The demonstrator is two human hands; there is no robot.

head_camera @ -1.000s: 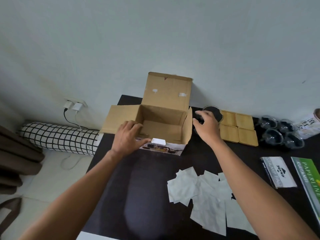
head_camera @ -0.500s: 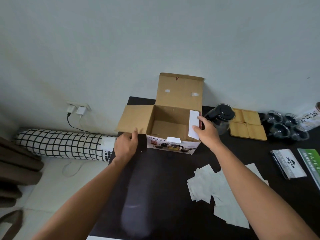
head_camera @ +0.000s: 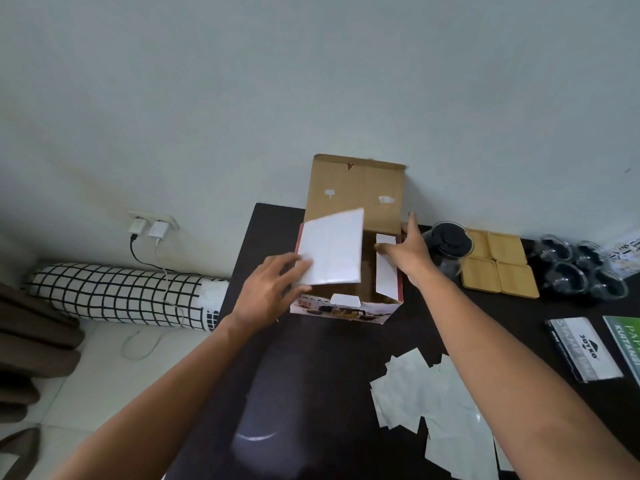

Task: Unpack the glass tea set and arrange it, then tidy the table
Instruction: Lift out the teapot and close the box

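Note:
An open cardboard box [head_camera: 356,188] stands at the back of the black table [head_camera: 311,368], its rear flap upright against the wall. My left hand [head_camera: 273,292] holds the white left flap [head_camera: 332,251], which is tipped over the opening. My right hand [head_camera: 407,251] grips the box's right side, thumb on the right flap [head_camera: 386,275] folded inward. Just right of the box are a glass teapot [head_camera: 450,242] with a black lid, bamboo coasters [head_camera: 498,268] and several glass cups [head_camera: 575,268].
Loose white paper sheets [head_camera: 433,403] lie at the front right. A Joyko pack [head_camera: 581,348] and a green book [head_camera: 627,337] sit near the right edge. On the floor at left are a checked bolster [head_camera: 117,292] and plugged chargers [head_camera: 149,228] with cables.
My left hand has swung the left flap up from lying outward and over the opening. My right hand has pushed the right flap inward. The view has shifted left.

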